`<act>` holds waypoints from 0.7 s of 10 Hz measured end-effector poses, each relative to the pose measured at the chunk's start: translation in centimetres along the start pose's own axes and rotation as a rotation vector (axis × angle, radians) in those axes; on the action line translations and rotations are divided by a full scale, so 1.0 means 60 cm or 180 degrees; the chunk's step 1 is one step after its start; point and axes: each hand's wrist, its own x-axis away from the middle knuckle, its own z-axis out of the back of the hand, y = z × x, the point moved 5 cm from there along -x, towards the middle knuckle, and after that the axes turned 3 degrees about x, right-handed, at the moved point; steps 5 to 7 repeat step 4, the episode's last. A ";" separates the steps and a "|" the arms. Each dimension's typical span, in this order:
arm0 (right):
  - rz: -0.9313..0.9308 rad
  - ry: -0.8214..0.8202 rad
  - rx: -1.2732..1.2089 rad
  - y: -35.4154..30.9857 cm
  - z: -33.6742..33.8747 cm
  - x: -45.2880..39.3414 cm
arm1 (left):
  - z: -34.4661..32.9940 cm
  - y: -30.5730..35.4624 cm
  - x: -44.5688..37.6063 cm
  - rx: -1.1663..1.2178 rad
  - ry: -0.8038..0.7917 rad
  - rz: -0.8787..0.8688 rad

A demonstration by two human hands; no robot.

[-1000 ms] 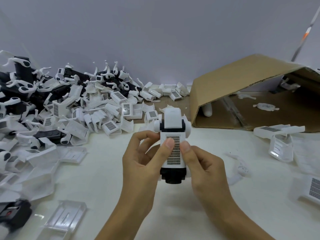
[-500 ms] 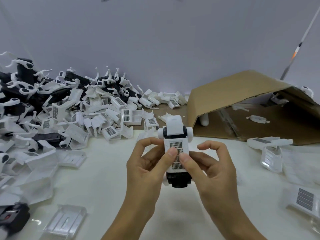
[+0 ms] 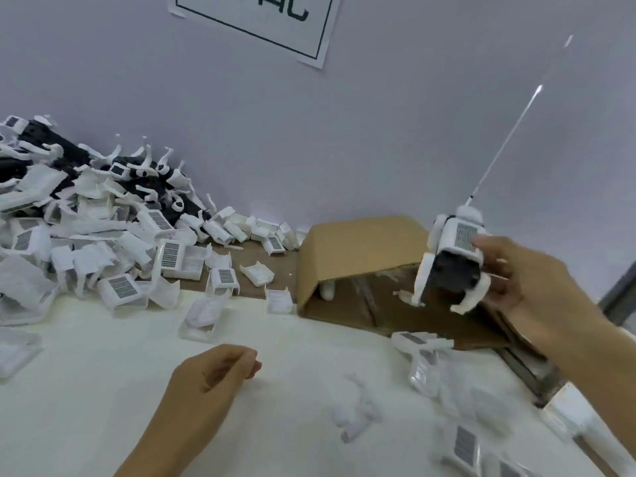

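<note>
From the head view, our right hand [image 3: 516,277] is raised at three o'clock in the frame, with the forearm running in from the five o'clock corner. Its thumb lies across the barcode label while the fingers curl round the far side, gripping the black-and-white unit [image 3: 454,263]. The unit is held in the air, tilted, above the open mouth of the cardboard box [image 3: 358,249], and its white clips splay out below the dark body. Our left hand [image 3: 213,373] sits low at six o'clock over the white table [image 3: 103,390], wrist bent. Its fingers are loosely curled toward the thumb, with nothing in them that we can see. The two hands are well apart. At nine to ten o'clock a heap of white and black parts [image 3: 86,235] is banked against the wall, many of them showing barcode labels. At twelve o'clock a paper sign [image 3: 254,18] is cut off by the top edge, its lettering only partly readable. Motion blur smears the unit and the right fingertips, so we cannot tell exactly where each finger presses. The loose white pieces [image 3: 464,445] at five o'clock are too blurred for us to make out their shapes. The box flap hides most of the interior, and the held unit covers part of the opening.
</note>
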 end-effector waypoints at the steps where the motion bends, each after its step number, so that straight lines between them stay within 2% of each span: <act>1: -0.0021 0.0483 -0.0619 -0.049 0.049 -0.080 | 0.001 -0.003 -0.005 -0.0056 0.0056 -0.0020; 2: -0.0722 0.0349 -0.0279 -0.014 0.066 -0.110 | 0.005 0.001 -0.007 0.0011 0.0156 0.0006; 3: -0.0829 0.0277 0.0252 0.049 0.061 -0.087 | 0.005 0.002 -0.008 -0.0032 0.0131 0.0030; 4: -0.0663 0.0055 0.0964 0.132 0.022 -0.022 | 0.006 0.001 -0.009 -0.0101 0.0124 0.0022; 7: -0.0663 0.0055 0.0964 0.132 0.022 -0.022 | 0.006 0.001 -0.009 -0.0101 0.0124 0.0022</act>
